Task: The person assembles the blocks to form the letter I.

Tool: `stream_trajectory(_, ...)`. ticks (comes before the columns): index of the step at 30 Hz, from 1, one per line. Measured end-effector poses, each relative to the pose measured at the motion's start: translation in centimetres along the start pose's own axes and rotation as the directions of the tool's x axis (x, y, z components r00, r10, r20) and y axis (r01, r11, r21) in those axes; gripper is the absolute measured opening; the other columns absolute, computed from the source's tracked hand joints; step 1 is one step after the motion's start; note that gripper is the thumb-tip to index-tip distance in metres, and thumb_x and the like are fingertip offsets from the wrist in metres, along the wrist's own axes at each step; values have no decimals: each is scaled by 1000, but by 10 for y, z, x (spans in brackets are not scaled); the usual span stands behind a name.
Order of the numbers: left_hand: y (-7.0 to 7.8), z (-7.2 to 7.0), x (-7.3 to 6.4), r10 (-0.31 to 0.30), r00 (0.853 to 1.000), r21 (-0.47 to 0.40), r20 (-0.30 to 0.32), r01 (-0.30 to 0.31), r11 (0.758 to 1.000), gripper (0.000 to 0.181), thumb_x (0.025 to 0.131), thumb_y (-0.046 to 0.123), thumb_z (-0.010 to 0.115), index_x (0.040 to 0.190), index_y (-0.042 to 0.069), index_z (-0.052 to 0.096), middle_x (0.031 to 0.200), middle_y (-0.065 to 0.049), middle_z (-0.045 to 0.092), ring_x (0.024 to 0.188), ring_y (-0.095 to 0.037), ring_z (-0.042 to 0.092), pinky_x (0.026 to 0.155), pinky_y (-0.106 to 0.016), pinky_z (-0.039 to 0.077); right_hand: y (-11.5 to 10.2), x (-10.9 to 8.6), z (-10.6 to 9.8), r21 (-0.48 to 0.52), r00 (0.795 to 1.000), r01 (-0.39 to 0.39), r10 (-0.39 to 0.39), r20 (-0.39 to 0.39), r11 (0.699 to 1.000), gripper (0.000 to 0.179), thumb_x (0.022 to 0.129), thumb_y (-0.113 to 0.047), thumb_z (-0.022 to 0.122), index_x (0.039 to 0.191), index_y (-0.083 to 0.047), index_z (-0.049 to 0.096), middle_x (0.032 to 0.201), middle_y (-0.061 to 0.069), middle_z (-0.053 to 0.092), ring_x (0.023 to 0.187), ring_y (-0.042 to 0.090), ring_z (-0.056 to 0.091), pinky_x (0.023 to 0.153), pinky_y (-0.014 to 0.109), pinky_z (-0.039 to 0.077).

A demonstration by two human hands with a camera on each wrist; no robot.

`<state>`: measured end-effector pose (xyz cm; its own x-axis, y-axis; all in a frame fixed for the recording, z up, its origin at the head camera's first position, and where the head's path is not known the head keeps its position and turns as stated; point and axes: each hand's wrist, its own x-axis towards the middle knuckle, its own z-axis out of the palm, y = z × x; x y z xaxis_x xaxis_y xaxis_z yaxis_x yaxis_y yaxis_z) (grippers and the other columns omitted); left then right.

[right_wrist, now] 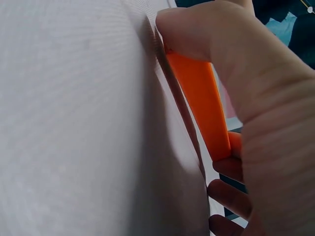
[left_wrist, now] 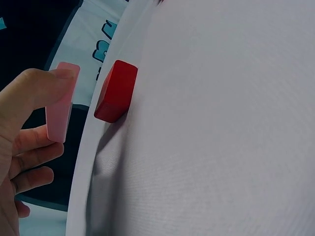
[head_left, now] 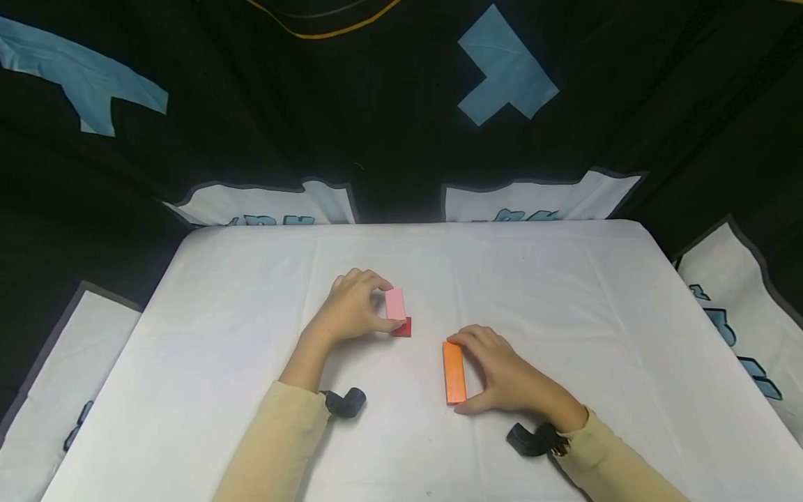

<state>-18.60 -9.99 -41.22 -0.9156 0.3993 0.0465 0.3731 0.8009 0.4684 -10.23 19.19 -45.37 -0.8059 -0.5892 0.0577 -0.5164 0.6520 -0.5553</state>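
Observation:
My left hand (head_left: 353, 307) pinches a pink block (head_left: 394, 305) between thumb and fingertips. In the left wrist view, the pink block (left_wrist: 61, 108) is off the table, with a gap between it and a red block (left_wrist: 116, 92). That red block (head_left: 404, 328) rests on the table, partly covered by the pink one in the head view. Nearer the front and to the right, my right hand (head_left: 502, 373) grips a long orange block (head_left: 454, 374) by its two ends. A narrow gap under the orange block (right_wrist: 201, 105) shows above the cloth in the right wrist view.
A white cloth covers the table (head_left: 552, 293). Black curtains (head_left: 263, 118) with light blue patches hang behind and beside it. Each wrist carries a dark camera mount, the left mount (head_left: 346, 403) and the right mount (head_left: 530, 440), close over the tabletop.

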Motion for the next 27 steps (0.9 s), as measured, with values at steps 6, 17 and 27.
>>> stream_trajectory(6,-1,2,1,1,1000,4,6,-1,1000,62,70,49,83,118,14,68,120,-2,67,120,-23,51,98,-42,36,0,0,1,-8,1000,14,-14,-12,1000,95,60,-47,89,140,-16,48,136,-2,47,127,17,44,106,48,39)
stream_trajectory(17,-1,1,0,-5,1000,-3,7,5,1000,63,68,49,84,117,13,68,119,-3,67,120,-24,52,97,-42,36,3,-2,2,-10,1000,-7,7,6,1000,96,63,-51,88,143,-18,47,139,-1,46,129,18,42,107,50,37)
stream_trajectory(27,-4,3,-2,-15,1000,-2,11,15,1000,64,69,49,84,119,12,68,120,-4,67,120,-23,51,99,-43,36,5,-6,5,22,999,-32,32,10,999,101,64,-54,88,148,-21,45,143,0,44,132,23,41,109,53,36)
